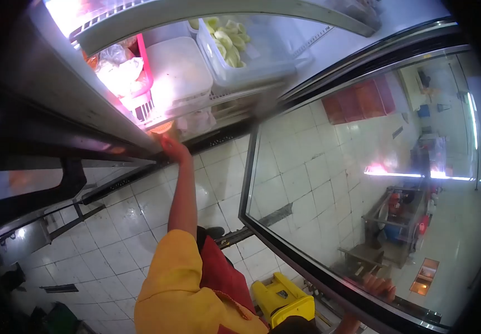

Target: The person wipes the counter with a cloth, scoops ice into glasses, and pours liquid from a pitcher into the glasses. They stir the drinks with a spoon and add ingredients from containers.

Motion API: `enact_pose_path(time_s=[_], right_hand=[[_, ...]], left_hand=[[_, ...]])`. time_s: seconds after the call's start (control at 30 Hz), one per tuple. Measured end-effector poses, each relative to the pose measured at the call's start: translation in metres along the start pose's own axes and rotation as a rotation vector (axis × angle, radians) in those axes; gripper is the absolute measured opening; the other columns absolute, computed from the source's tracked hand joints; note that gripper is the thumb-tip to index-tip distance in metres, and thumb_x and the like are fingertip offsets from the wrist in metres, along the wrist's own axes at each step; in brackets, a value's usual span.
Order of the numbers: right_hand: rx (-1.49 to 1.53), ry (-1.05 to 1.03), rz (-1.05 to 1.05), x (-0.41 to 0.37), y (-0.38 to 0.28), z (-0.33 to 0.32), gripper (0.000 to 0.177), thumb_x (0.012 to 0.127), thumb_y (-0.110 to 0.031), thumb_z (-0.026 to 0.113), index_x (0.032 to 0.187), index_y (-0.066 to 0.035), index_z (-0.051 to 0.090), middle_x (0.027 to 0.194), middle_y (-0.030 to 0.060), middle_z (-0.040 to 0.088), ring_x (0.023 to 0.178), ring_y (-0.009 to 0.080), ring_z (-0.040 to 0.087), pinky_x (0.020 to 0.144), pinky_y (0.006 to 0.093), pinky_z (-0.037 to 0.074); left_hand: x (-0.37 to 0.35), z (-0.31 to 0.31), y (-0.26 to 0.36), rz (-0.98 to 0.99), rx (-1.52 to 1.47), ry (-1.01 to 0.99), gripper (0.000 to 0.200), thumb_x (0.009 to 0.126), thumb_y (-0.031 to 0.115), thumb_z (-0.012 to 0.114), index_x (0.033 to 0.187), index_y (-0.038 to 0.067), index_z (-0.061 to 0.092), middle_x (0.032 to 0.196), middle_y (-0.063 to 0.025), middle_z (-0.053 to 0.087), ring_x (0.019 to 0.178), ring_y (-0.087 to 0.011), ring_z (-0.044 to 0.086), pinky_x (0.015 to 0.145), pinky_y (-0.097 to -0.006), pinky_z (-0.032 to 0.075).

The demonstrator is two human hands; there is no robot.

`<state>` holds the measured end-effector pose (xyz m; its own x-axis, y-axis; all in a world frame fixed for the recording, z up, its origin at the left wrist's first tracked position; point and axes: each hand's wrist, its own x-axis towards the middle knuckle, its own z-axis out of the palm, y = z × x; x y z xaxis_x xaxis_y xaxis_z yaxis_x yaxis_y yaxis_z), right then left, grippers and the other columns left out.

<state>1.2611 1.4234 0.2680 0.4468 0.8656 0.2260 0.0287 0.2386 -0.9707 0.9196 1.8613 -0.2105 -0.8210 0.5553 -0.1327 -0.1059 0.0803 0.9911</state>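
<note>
My left hand (170, 148) reaches into the lower part of an open glass-door fridge, beside its left frame. The fingers look curled, and a small round orange-topped item (162, 128) sits right at their tips; glare blurs the contact. A pale plastic bag (195, 121) lies just to the right of it. At the bottom right, my right hand (379, 286) is closed around the edge of the fridge door (276, 239), which stands swung out.
On the shelf above are a pink basket (145, 72) with plastic bags, a lidded white tub (176, 69) and a clear bin (251, 64) of pale green cut pieces. A yellow plastic object (285, 300) stands low beside me. White tiles (112, 245) cover the floor.
</note>
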Motion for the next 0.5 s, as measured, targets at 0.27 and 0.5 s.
enact_pose_path(time_s=[0.27,0.5], right_hand=[[0.015,0.277,-0.001,0.003,0.015,0.064,0.04,0.103,-0.036,0.036,0.071,-0.012,0.041,0.053,0.0011,0.034,0.05,0.0126,0.032,0.054,0.0319,0.03],[0.535,-0.017,-0.041,0.033,0.032,0.111,0.038,0.092,-0.039,0.061,0.067,-0.018,0.041,0.056,-0.0053,0.031,0.051,0.0126,0.029,0.048,0.0307,0.026]], left_hand=[[0.047,0.033,-0.034,-0.198,-0.45,-0.122,0.025,0.1,0.025,0.046,0.103,0.002,0.056,0.096,-0.0061,0.056,0.09,-0.0188,0.053,0.085,-0.0349,0.046],[0.119,0.014,-0.153,0.331,0.741,-0.516,0.045,0.1,0.026,0.048,0.138,0.003,0.049,0.137,-0.0142,0.055,0.117,-0.0257,0.058,0.097,-0.0379,0.049]])
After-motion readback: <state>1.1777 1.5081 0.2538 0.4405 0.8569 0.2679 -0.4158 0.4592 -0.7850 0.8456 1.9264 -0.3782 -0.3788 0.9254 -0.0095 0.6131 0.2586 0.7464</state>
